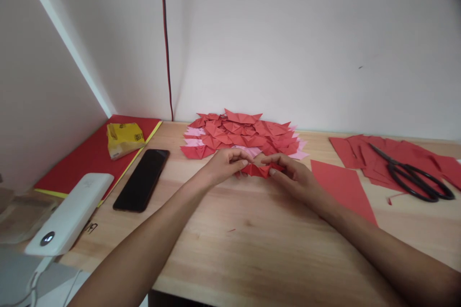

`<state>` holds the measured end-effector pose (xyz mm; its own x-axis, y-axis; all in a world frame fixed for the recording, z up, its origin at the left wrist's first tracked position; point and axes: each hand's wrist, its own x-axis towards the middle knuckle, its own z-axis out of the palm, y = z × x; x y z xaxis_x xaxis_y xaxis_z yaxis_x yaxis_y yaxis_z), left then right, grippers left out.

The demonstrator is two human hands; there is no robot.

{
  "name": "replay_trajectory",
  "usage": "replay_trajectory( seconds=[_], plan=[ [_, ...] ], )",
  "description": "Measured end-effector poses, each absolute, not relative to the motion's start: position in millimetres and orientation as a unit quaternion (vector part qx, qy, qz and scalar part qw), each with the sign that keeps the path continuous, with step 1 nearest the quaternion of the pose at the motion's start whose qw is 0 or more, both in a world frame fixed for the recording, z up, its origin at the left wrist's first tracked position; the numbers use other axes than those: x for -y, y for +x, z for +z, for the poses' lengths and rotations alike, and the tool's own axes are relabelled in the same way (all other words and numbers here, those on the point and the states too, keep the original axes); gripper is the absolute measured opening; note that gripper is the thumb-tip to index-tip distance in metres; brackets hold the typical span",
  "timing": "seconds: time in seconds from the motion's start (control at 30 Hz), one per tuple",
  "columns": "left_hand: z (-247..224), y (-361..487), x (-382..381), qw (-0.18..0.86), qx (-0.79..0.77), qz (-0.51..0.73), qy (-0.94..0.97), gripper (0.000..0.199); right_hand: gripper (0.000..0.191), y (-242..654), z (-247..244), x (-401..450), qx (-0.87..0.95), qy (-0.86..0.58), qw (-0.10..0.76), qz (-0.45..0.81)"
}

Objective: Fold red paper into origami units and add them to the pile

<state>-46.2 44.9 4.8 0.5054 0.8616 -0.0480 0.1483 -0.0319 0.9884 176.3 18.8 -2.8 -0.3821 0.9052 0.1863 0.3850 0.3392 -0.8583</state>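
Between my two hands is a small folded red paper piece (258,171) with pointed ends, just above the wooden table. My left hand (227,165) pinches its left end between thumb and fingers. At its right end, my right hand (291,172) grips the paper with thumb and index finger. Right behind my hands lies a pile of similar folded papers (239,129), red with some pink ones, against the wall. Beside my right forearm rests a flat red paper sheet (342,189), partly under the arm.
On the right, black-handled scissors (414,175) lie on a stack of red paper (392,153). To the left are a black phone (142,180), a white power bank (72,213) with a cable, and a yellow packet (124,139) on a red folder (75,158). The table's front edge (201,292) is near.
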Motion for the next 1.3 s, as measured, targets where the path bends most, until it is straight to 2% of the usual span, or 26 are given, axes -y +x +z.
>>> replay_trajectory(
  seconds=[0.43, 0.83, 1.0, 1.13, 1.3],
  plan=[
    [4.1, -46.0, -44.5, 0.651, -0.345, 0.328, 0.591, 0.033, 0.022, 176.6, -7.9, -19.5, 0.726, -0.442, 0.354, 0.392],
    [11.0, -41.6, -38.1, 0.636, -0.370, 0.304, 0.605, 0.026, 0.022, 176.0, -0.8, -18.7, 0.717, -0.442, 0.357, 0.404],
    [10.1, -41.6, -38.3, 0.662, -0.338, 0.308, 0.594, 0.032, 0.022, 175.2, 5.9, -16.7, 0.695, -0.471, 0.360, 0.406],
    [8.8, -41.5, -37.9, 0.662, -0.316, 0.314, 0.603, 0.038, 0.025, 174.7, 8.8, -17.5, 0.645, -0.491, 0.366, 0.457],
    [10.1, -41.5, -37.7, 0.644, -0.329, 0.322, 0.611, 0.032, 0.024, 175.5, 7.7, -19.5, 0.628, -0.478, 0.373, 0.488]
  ],
)
